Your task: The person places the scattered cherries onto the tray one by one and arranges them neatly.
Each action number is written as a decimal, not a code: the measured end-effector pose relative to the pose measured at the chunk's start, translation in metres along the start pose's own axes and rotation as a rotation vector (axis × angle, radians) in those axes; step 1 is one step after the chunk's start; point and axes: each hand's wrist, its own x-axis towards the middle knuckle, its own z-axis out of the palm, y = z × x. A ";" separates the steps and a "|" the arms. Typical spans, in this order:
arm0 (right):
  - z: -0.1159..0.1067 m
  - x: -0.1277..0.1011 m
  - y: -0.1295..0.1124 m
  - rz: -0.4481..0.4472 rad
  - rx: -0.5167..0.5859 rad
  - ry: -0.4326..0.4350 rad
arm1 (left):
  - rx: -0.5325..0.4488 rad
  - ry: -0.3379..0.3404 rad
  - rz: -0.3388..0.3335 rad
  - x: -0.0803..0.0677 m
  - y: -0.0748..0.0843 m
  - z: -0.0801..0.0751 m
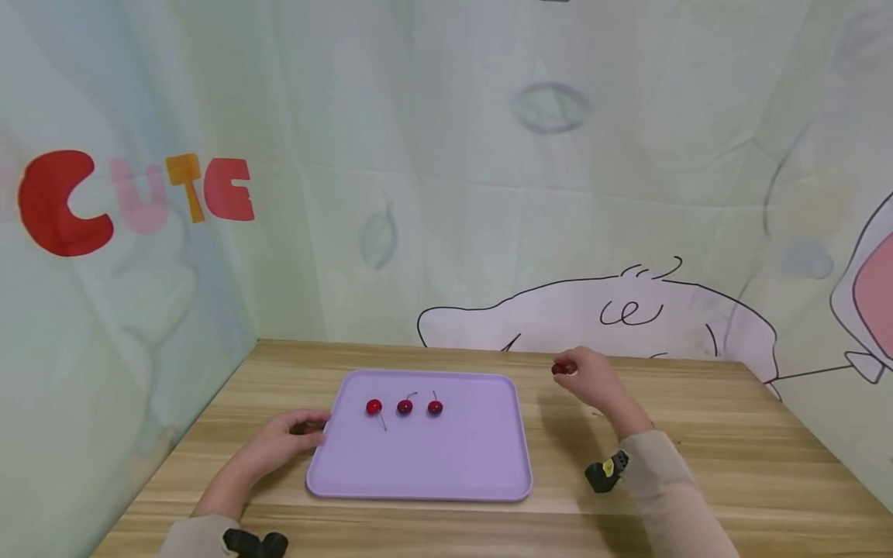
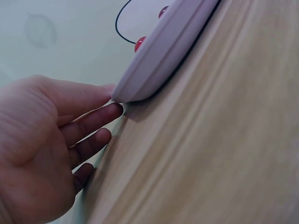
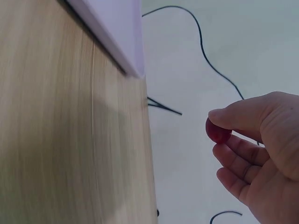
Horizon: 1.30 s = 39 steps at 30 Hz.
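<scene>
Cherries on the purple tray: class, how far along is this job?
Three cherries already lie in a row on the purple tray. The right hand pinches a fourth cherry above the table, off the tray. The left hand touches the tray's edge. That cherry is not yet placed.

My left hand [image 1: 282,443] lies low and palm-down with the forearm stretched forward, its fingers [image 2: 93,119] straight and relaxed, the tips reaching out ahead of the palm. My right hand [image 1: 589,381] is raised, wrist bent and forearm angled in from the right in a pale sleeve, a dark wrist-worn camera strapped below it. Its thumb and curled fingers [image 3: 233,156] are pinched together at the tips.
</scene>
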 end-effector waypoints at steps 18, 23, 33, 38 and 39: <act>0.027 0.013 -0.053 -0.159 -0.016 -0.047 | -0.005 -0.002 0.001 0.000 -0.001 0.000; 0.037 0.015 -0.061 -0.195 -0.005 -0.070 | -0.005 -0.002 -0.009 -0.001 0.000 0.001; 0.059 0.017 -0.071 -0.250 0.017 -0.134 | -0.017 -0.002 -0.016 -0.002 0.002 0.001; 0.068 0.019 -0.078 -0.230 0.018 -0.154 | -0.020 0.002 -0.020 -0.001 0.002 0.001; 0.070 0.019 -0.079 -0.233 0.018 -0.158 | -0.018 0.001 -0.018 -0.001 0.002 0.001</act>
